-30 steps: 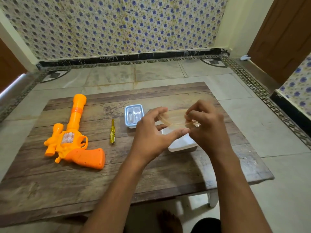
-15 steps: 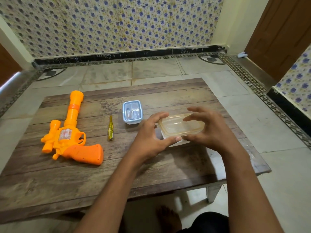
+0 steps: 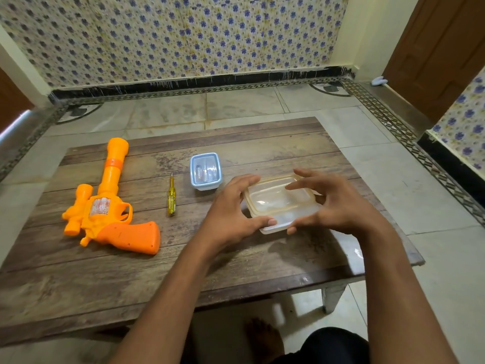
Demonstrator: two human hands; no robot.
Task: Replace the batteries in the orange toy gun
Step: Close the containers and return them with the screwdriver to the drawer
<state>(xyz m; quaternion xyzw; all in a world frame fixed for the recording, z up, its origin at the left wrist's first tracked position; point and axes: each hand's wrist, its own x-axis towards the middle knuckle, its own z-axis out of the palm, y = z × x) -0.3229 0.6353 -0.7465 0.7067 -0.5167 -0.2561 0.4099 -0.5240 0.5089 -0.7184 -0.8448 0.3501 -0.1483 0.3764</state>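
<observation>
Wooden table (image 3: pixel 78 285), both hands (image 3: pixel 338 206) gripping clear container (image 3: pixel 280 203) sides, fingers curled

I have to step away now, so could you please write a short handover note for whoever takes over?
Left hand and right hand both hold the clear container, its yellowish lid on top, on the wooden table.
Orange toy gun lies untouched at the left; yellow screwdriver beside it; small blue-lidded box behind.
Done: nothing on the gun.
Left: open the gun, swap batteries, close it.
</observation>
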